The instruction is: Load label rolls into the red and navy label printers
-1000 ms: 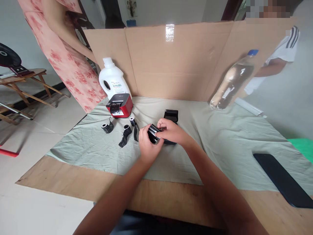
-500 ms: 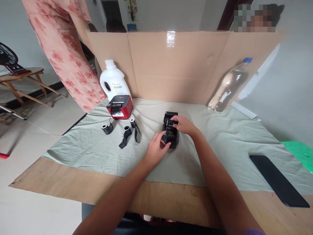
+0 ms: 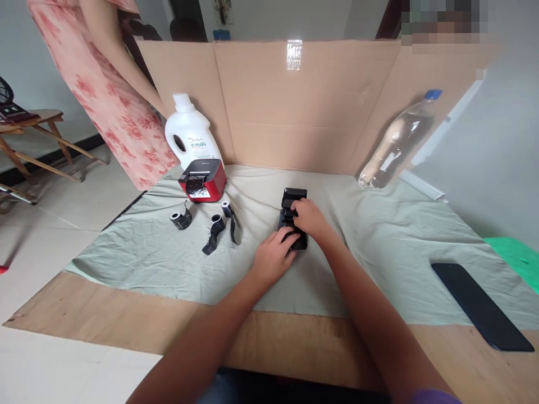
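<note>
A small black handheld printer (image 3: 300,243) lies on the cloth before me, its lid (image 3: 293,194) raised at the far end. My left hand (image 3: 275,253) grips its near left part, fingers laid across the top. Bent over the opened compartment, my right hand (image 3: 310,217) has its fingertips down inside, closed around something dark that they hide. To the left lie three black paper rolls: one at the far left (image 3: 181,219), one with a curled tail (image 3: 214,234) and one with a hanging strip (image 3: 231,222).
Behind the rolls stand a red and black label printer (image 3: 205,180) and a white jug (image 3: 194,134). A cardboard panel (image 3: 303,112) closes the back. A clear bottle (image 3: 398,143) leans at right. A dark phone (image 3: 480,306) lies near the front right. A person in pink (image 3: 105,106) stands at left.
The shiny black strip held up over the printer has gone from sight. My right fingers have moved down into the compartment, and my left hand now lies flatter over the near part.
</note>
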Demonstrator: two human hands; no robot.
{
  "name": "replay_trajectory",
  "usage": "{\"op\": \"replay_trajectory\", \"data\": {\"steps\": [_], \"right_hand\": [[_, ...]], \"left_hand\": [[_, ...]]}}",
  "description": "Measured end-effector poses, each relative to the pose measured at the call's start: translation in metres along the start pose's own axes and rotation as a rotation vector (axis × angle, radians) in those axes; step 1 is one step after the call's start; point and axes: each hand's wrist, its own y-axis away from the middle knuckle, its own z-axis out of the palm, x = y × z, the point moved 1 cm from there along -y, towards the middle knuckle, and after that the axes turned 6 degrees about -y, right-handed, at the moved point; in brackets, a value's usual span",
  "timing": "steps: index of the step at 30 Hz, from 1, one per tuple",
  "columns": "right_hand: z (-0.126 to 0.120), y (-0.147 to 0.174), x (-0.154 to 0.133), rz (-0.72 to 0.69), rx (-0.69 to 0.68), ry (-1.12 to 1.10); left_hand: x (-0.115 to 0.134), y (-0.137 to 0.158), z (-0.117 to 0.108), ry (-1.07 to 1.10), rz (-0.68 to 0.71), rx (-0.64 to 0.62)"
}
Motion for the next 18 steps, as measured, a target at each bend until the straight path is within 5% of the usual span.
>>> {"op": "replay_trajectory", "data": {"steps": [6, 18], "right_hand": [[-0.004, 0.006, -0.014, 0.168, 0.123, 0.076], [0.000, -0.004, 0.004, 0.022, 0.033, -0.021]], "left_hand": [[-0.002, -0.005, 0.004, -0.064, -0.014, 0.018], [-0.004, -0.004, 0.006, -0.041, -0.029, 0.021]]}}
